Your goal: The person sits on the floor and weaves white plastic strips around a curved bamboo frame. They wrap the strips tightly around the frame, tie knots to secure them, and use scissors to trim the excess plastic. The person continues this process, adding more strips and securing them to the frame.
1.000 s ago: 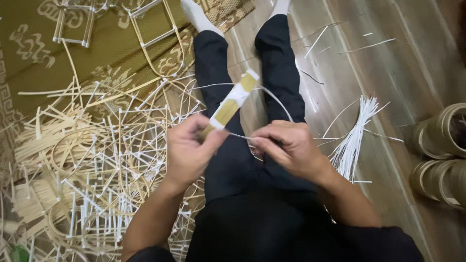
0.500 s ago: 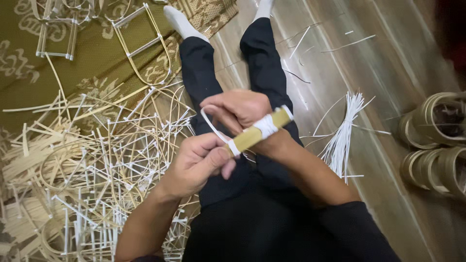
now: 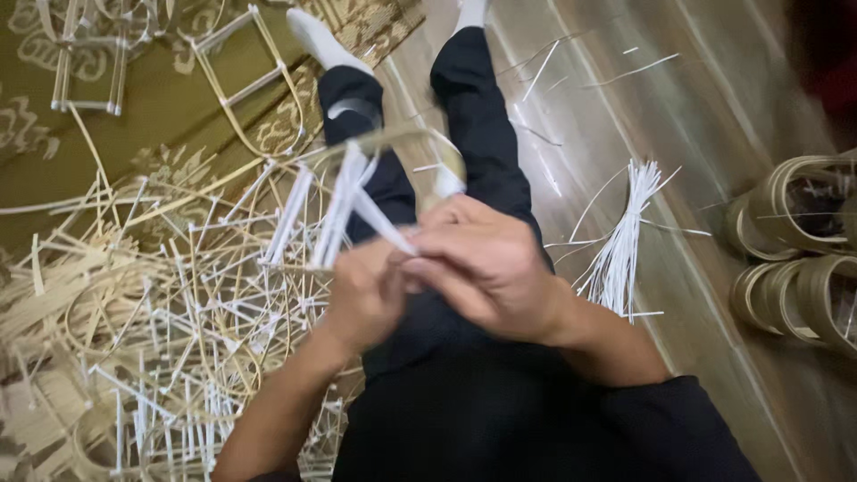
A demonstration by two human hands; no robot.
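Head view: left hand (image 3: 370, 295) and right hand (image 3: 486, 268) meet over the lap, both closed on a bamboo piece (image 3: 344, 210) wrapped with white strips, blurred by motion. Piece sits just above the thighs, tilted up and away. Looks light, stiff but springy, thin strips likely snap or slip; best held at the wrapped middle. Right hand lies over the left, wrists bent inward. Outward: heap of strips and frames (image 3: 152, 330) at left, white strip bundle (image 3: 625, 241) and stacked rings (image 3: 794, 259) at right.
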